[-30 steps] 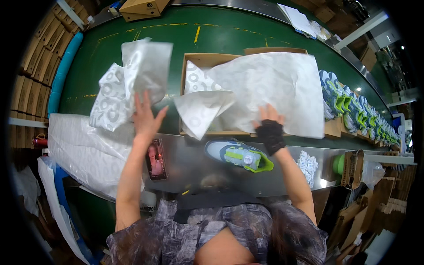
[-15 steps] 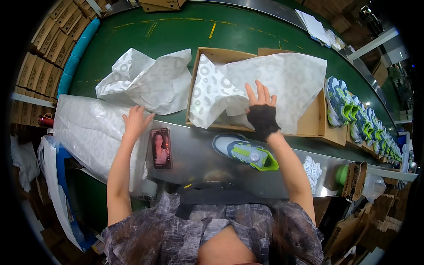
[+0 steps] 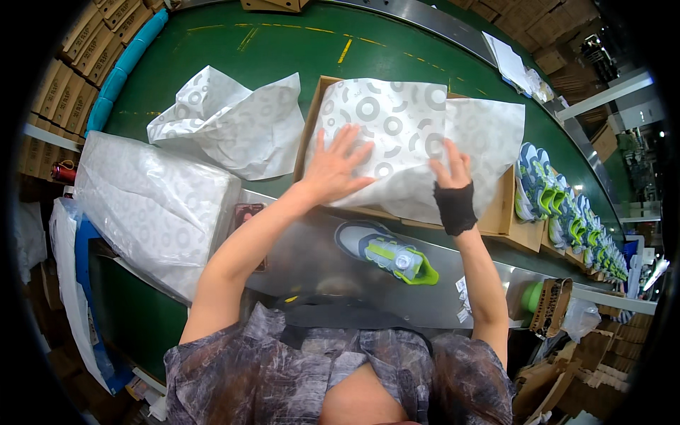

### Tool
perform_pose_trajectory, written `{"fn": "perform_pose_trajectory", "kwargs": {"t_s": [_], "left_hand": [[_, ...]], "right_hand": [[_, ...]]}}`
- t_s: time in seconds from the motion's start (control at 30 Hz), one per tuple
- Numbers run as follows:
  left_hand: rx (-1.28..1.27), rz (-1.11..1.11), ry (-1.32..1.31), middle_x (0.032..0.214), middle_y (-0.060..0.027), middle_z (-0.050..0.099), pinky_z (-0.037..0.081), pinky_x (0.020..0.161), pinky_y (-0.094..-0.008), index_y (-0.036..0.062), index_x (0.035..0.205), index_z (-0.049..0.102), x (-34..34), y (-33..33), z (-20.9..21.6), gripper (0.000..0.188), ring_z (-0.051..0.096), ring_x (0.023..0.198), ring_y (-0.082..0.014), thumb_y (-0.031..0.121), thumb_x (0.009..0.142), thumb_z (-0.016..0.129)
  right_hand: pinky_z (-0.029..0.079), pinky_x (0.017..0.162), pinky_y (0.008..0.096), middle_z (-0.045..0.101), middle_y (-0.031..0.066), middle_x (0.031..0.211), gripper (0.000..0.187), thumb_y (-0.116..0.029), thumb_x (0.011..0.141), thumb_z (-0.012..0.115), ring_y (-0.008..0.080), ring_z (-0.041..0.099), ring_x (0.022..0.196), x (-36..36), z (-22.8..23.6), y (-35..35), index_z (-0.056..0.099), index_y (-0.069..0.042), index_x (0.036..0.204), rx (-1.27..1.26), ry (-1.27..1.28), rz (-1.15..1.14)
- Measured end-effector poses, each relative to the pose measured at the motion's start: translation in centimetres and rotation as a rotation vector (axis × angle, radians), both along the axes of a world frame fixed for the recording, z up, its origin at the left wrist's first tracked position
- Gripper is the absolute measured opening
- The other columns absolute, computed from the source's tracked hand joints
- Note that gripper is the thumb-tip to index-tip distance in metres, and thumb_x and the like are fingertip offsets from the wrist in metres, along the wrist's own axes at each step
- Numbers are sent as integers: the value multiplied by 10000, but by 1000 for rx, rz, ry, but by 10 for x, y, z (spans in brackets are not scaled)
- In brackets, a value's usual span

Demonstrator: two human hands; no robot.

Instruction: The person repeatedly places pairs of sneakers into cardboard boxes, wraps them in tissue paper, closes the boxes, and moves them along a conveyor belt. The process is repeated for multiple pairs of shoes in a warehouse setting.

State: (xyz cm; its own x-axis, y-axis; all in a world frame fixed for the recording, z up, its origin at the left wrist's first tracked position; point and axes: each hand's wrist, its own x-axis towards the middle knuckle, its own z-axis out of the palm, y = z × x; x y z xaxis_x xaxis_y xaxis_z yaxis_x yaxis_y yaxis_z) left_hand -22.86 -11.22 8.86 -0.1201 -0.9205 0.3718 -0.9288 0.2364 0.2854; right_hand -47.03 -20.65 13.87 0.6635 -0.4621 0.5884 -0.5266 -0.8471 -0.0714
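A cardboard shoebox [image 3: 309, 129] lies ahead of me, with white grey-patterned tissue paper [image 3: 397, 113] spread over its opening. My left hand [image 3: 338, 163], fingers spread, rests flat on the paper's left part. My right hand [image 3: 453, 185], in a black fingerless wrist glove, touches the paper at the right with its fingers apart. Whatever lies beneath the paper is hidden. Nearer me, on the metal ledge, sits a single grey, blue and lime sneaker [image 3: 386, 251]. A loose creased tissue sheet [image 3: 237, 131] lies left of the box.
At left, a plastic-covered stack of tissue paper [image 3: 152, 205] sits beside a phone [image 3: 248, 212], partly behind my left forearm. Several sneakers [image 3: 542, 188] line the right, on cardboard boxes. Small white packets [image 3: 464, 297] lie by my right forearm. Stacked shoeboxes [image 3: 64, 99] stand far left.
My left hand has moved right, from the wrapped tissue stack onto the paper over the box. That paper's left part now lies flatter. My right hand has shifted slightly right and nearer me.
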Motion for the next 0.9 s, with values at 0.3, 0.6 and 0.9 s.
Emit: {"fn": "perform_pose_trajectory", "kwargs": {"t_s": [0.3,0.6,0.9], "left_hand": [[-58,277,-144,1243,-208,411,276,938,-564,40,1140,504,-24,-42,-25,515,343,1218,-306,348,751,641],[337,-381,135,1253,-154,423,272,964,-519,11,1228,399,-95,88,-31,814,381,1183,-309,423,620,751],[773,-31,1286,947,-59,612,455,759,-276,11,1097,560,-56,66,10,487,548,857,-103,248,706,726]], "right_hand": [[401,794,379,564,124,1040,244,-97,730,628,265,540,938,-103,4,64,585,-74,969,118,58,-406],[456,769,325,586,143,1072,486,-360,887,483,225,560,920,-148,-110,144,502,39,1164,1419,-347,-566],[499,740,302,544,191,1134,410,-270,908,460,239,564,1013,-132,-38,110,444,43,1171,1764,-776,-308]]}}
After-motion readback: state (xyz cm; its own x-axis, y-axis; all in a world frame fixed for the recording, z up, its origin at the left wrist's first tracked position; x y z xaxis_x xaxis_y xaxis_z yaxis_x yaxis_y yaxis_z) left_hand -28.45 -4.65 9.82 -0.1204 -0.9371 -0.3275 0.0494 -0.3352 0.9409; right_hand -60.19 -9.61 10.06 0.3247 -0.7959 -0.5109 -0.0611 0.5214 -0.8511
